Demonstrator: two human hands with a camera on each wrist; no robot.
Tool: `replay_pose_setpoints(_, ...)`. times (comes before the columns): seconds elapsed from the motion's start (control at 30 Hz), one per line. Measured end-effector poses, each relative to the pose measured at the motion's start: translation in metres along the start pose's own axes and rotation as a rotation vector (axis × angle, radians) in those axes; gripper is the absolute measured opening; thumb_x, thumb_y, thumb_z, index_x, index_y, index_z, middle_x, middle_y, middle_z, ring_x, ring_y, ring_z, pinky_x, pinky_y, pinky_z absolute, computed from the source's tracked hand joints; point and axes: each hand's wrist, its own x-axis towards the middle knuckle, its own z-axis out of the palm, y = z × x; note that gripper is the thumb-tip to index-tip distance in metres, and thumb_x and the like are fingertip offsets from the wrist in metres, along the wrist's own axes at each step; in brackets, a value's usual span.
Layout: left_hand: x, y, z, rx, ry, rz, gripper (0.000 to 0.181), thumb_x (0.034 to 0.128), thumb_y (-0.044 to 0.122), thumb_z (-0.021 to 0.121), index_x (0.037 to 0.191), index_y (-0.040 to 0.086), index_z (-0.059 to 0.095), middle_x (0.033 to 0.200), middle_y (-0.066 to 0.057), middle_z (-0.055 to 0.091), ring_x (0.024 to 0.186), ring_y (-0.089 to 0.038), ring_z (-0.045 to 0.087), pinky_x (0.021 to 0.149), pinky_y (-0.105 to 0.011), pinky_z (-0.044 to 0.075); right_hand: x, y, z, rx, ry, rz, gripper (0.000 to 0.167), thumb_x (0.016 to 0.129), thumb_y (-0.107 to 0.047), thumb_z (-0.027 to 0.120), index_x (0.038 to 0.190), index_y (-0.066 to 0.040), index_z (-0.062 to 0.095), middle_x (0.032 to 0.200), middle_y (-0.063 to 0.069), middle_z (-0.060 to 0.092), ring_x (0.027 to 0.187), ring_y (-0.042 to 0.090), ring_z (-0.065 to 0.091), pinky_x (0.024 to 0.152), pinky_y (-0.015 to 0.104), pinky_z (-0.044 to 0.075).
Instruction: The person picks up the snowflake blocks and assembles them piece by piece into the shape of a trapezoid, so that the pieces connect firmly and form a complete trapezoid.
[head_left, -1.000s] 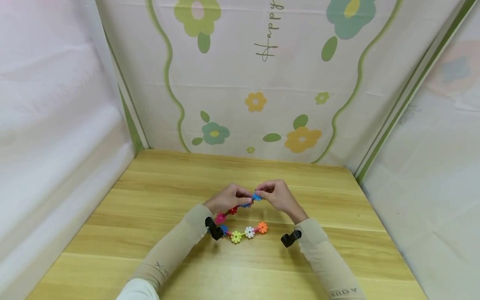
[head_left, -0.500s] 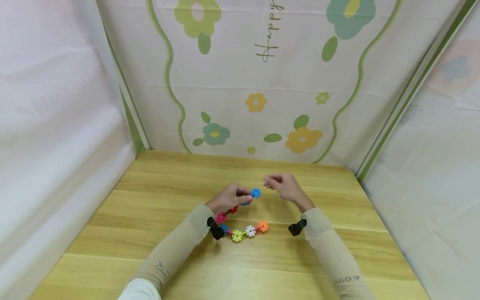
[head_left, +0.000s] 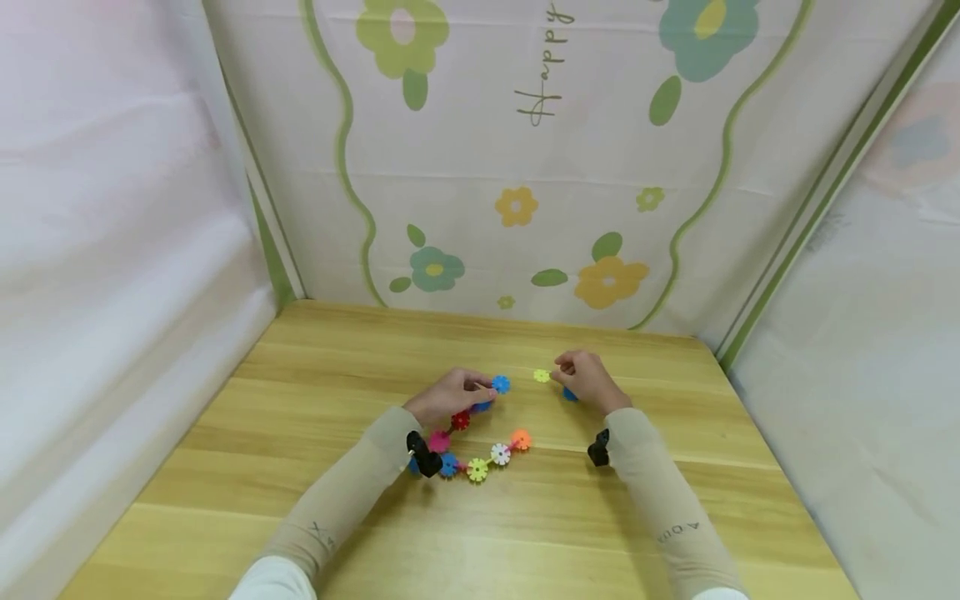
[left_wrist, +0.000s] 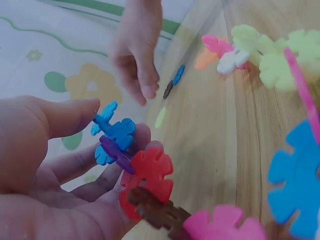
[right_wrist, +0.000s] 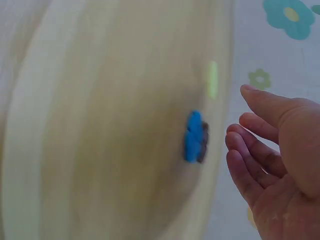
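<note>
A chain of colourful plastic flower discs (head_left: 461,420) curves across the table, its pieces slotted edge to edge. My left hand (head_left: 452,396) holds its far end, with the thumb on a blue disc (left_wrist: 121,133) and the fingers behind it. A purple, a red (left_wrist: 151,175), a brown and a pink disc follow along the chain. Fingers slightly bent, my right hand (head_left: 588,382) hovers over the table and holds nothing. Close to it lie a loose yellow-green disc (head_left: 542,376) and a loose blue disc (right_wrist: 193,137) with a brown disc (right_wrist: 204,143) against it.
The chain's other end, with yellow, white and orange discs (head_left: 521,439), lies nearer the person. A wooden table (head_left: 360,358) spreads under both hands. Flower-printed white cloth (head_left: 465,142) rises behind the table and at both sides.
My right hand has left the blue disc at the chain's end and moved right. Loose yellow-green and blue discs now show beside it. The left hand keeps its hold.
</note>
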Motion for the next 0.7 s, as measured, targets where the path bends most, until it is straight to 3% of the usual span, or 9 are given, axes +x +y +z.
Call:
replay_pose_setpoints(0.1, -0.002, -0.004, -0.002, 0.006, 0.004, -0.011, 0.044, 0.1071, 0.033, 0.064, 0.142, 0.007, 0.065, 0.135, -0.011, 0.066, 0.11, -0.019, 0.063, 0.085, -0.029, 0.055, 0.002, 0.002, 0.013, -0.032, -0.023, -0.001, 0.038, 0.102, -0.019, 0.073, 0.129, 0.008, 0.069, 0.117, 0.022, 0.073, 0.105, 0.032, 0.07, 0.096, 0.05, 0.059)
replay_pose_setpoints(0.23, -0.004, -0.012, -0.006, -0.04, -0.041, -0.001, 0.042, 0.1092, 0.03, 0.061, 0.137, -0.001, 0.064, 0.128, -0.02, 0.066, 0.1, -0.02, 0.064, 0.078, -0.027, 0.052, 0.004, 0.001, 0.022, -0.047, -0.025, 0.021, 0.032, 0.099, -0.016, 0.076, 0.121, 0.006, 0.072, 0.113, 0.02, 0.073, 0.102, 0.031, 0.068, 0.093, 0.049, 0.059)
replay_pose_setpoints(0.37, -0.009, -0.02, -0.015, -0.076, -0.046, -0.027, 0.043, 0.1107, 0.032, 0.058, 0.137, -0.002, 0.063, 0.13, -0.02, 0.064, 0.102, -0.018, 0.06, 0.086, -0.029, 0.054, 0.006, 0.0, 0.022, 0.014, 0.003, 0.064, 0.024, 0.094, -0.014, 0.081, 0.11, 0.002, 0.072, 0.104, 0.015, 0.073, 0.095, 0.025, 0.068, 0.088, 0.043, 0.059)
replay_pose_setpoints(0.47, -0.013, -0.026, -0.024, -0.109, -0.023, -0.042, 0.044, 0.1122, 0.033, 0.054, 0.138, 0.0, 0.064, 0.118, -0.012, 0.065, 0.097, -0.016, 0.056, 0.086, -0.031, 0.052, 0.007, -0.005, 0.023, 0.083, 0.029, 0.091, 0.018, 0.091, -0.013, 0.084, 0.101, -0.004, 0.071, 0.097, 0.01, 0.073, 0.087, 0.019, 0.067, 0.082, 0.035, 0.058)
replay_pose_setpoints(0.7, -0.027, -0.04, -0.044, -0.148, 0.047, -0.049, 0.042, 0.1138, 0.027, 0.05, 0.134, -0.007, 0.065, 0.103, -0.007, 0.063, 0.087, -0.014, 0.056, 0.077, -0.027, 0.052, -0.003, -0.041, 0.028, 0.253, 0.014, 0.057, 0.013, 0.092, -0.011, 0.082, 0.1, -0.008, 0.072, 0.094, 0.007, 0.074, 0.084, 0.017, 0.069, 0.073, 0.025, 0.057)
